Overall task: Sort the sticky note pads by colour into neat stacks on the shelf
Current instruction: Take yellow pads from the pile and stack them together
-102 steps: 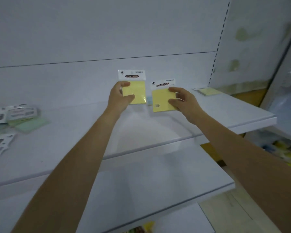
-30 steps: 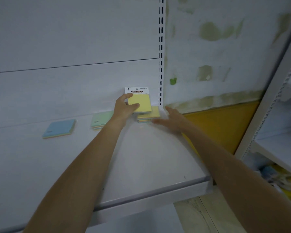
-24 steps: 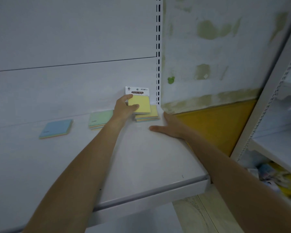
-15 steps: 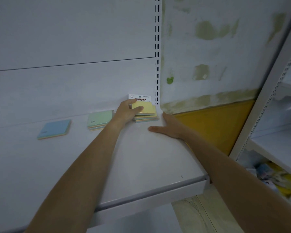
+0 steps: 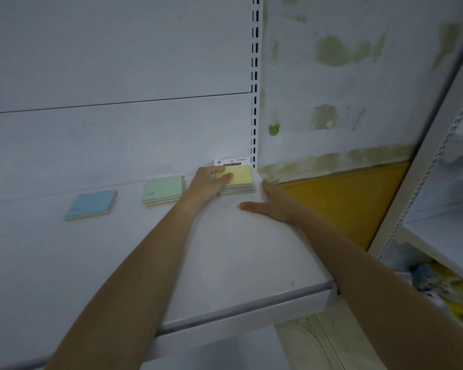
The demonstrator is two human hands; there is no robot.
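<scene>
where the white shelf (image 5: 238,263) meets a stained wall (image 5: 345,76) (yellow lower down)
left hand (image 5: 207,182) pinches the top yellow pad (image 5: 239,175); right hand (image 5: 269,205) rests flat, fingers straight.

The shelf (image 5: 238,263) looks like smooth, matt white painted metal, with a slotted metal upright (image 5: 255,76). The sticky note pads (image 5: 239,182) are matt paper; the top one bears a glossy-looking printed header card (image 5: 231,162). The wall (image 5: 345,89) is rough, patchy paint.
</scene>
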